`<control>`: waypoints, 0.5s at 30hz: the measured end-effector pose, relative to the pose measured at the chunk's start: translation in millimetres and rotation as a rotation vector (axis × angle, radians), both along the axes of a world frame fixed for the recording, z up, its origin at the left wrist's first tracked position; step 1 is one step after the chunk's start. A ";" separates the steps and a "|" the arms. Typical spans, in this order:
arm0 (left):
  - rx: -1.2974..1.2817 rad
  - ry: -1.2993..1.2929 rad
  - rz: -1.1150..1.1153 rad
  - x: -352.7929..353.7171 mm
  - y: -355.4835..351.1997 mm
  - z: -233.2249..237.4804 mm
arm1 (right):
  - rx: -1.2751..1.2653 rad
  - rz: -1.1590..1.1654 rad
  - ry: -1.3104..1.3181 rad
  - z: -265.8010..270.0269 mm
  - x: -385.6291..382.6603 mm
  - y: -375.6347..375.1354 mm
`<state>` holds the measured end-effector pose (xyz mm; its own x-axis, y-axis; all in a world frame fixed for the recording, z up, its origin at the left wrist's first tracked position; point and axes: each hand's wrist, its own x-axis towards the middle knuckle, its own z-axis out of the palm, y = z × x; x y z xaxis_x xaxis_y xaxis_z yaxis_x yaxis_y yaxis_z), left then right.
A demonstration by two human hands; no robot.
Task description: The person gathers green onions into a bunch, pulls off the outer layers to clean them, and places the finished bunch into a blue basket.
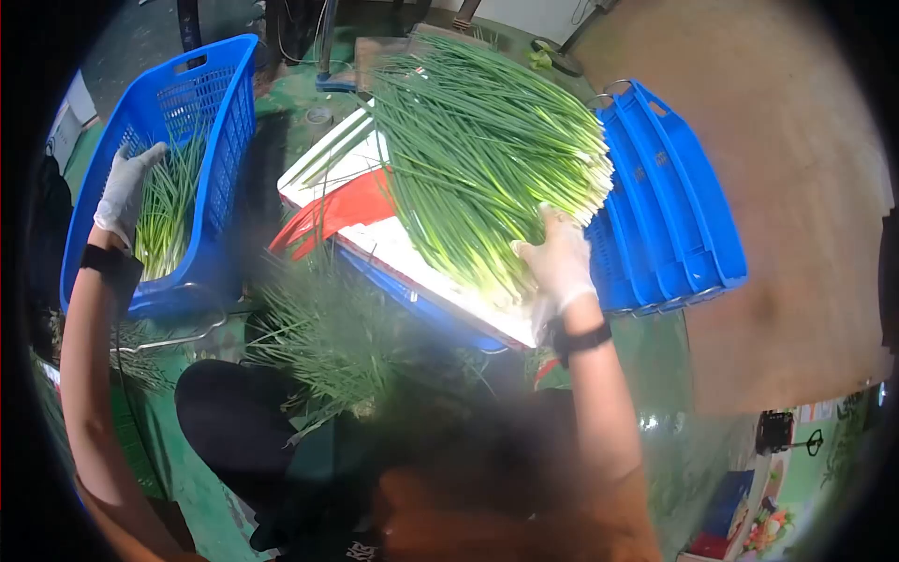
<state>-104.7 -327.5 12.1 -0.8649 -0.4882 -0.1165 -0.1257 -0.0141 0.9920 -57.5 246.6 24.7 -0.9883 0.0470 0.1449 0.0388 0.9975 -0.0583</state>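
A large pile of green onions (496, 140) lies across a white board (426, 262), its pale root ends toward the right. My right hand (560, 260), in a white glove, rests at the near root ends, with thumb and fingers apart. My left hand (126, 192), also gloved, is inside the blue basket (239, 122) at the left, fingers spread, beside a smaller bunch of green onions (167, 220). Red cloth or plastic (342, 214) lies on the board's left part.
Stacked blue crates (670, 201) stand right of the pile. Loose green leaves (328, 337) lie near my legs. A roll of tape (319, 115) sits behind the board. A metal handle (183, 342) sticks out near the basket.
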 end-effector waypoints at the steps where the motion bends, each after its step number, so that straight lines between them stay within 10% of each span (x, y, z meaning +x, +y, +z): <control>1: -0.003 0.005 0.003 8.3 34.9 20.9 | 0.209 -0.032 0.029 -11.4 -12.5 13.4; 6: 0.020 0.011 -0.351 63.3 177.3 73.8 | 0.086 -0.086 -0.429 -12.1 -30.3 6.2; 11: 0.084 -0.111 -0.702 98.9 253.3 63.0 | -0.384 0.029 -0.177 -7.9 0.5 -9.6; 13: 0.252 -0.180 -0.804 105.4 278.4 38.6 | -1.254 0.165 -0.404 24.7 27.3 -28.5; 15: 0.681 -0.216 -0.812 114.9 301.1 8.1 | -1.448 0.142 -0.529 37.0 46.7 -34.8</control>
<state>10.2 -26.5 20.2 -0.8295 0.4464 -0.3356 -0.5173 -0.3875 0.7631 -10.8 211.7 61.6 -0.9188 -0.2618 -0.2953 0.2788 0.0991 -0.9552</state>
